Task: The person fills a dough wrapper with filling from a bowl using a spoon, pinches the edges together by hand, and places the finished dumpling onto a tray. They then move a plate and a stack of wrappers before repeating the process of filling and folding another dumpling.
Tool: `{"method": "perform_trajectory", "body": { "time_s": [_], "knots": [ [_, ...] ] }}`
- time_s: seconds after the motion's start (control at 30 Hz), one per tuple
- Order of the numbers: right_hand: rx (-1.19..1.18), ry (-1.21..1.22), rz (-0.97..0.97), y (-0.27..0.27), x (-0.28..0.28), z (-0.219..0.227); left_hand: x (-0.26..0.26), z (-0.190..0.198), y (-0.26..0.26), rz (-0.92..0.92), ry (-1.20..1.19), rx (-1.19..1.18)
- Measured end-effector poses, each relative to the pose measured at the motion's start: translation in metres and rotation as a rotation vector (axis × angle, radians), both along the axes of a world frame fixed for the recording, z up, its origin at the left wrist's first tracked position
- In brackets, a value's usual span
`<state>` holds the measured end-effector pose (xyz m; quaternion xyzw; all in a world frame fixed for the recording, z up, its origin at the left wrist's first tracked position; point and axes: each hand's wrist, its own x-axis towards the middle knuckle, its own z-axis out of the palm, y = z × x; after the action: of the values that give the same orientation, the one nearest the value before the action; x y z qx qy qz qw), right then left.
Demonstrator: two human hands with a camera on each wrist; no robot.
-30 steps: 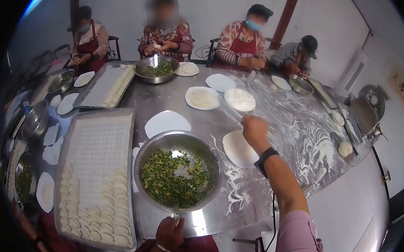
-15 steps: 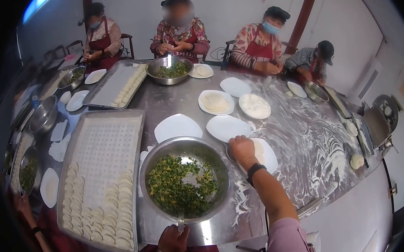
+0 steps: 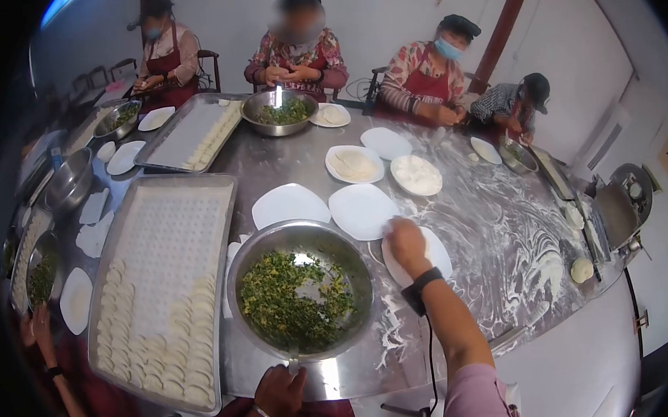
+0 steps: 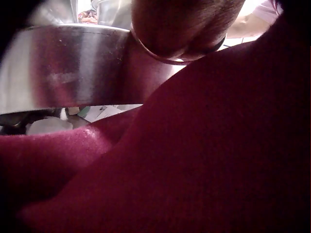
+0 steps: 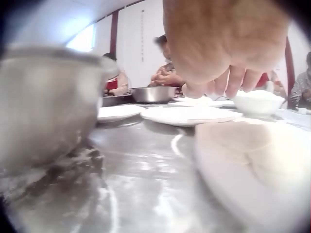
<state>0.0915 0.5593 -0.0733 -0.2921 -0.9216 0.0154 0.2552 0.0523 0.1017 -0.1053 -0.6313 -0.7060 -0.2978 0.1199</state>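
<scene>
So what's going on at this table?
Looks like dumpling-making. The left hand holds a utensil handle at the near rim of the steel bowl of green filling. The right hand is over a plate of dough wrappers; whether it holds one isn't clear. Left of the bowl, a metal tray is part-filled with crescent dumplings. Four other people are at the far side of the table.

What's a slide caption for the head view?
Right hand above a white plate, left hand at a steel bowl of chopped green filling, beside a tray of dumplings.
</scene>
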Motion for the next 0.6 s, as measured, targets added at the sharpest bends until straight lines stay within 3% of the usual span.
{"method": "perform_trajectory", "body": {
  "time_s": [0.13,0.23,0.33,0.43,0.6],
  "knots": [
    [0.021,-0.211,-0.199,0.036,0.034,0.002,0.0,0.0,0.001,0.001,-0.022,-0.022],
    [0.0,-0.243,-0.179,0.044,0.024,-0.001,0.0,-0.005,0.002,-0.003,-0.023,-0.021],
    [-0.184,-0.339,-0.223,0.05,0.012,-0.001,-0.002,-0.006,-0.001,-0.011,-0.022,-0.097],
    [-0.298,-0.39,-0.149,0.059,0.016,-0.008,0.001,0.001,0.0,0.029,0.045,-0.037],
    [-0.29,-0.505,-0.053,0.061,0.03,-0.003,0.004,0.018,0.0,0.067,0.012,-0.048]
  ]
}}
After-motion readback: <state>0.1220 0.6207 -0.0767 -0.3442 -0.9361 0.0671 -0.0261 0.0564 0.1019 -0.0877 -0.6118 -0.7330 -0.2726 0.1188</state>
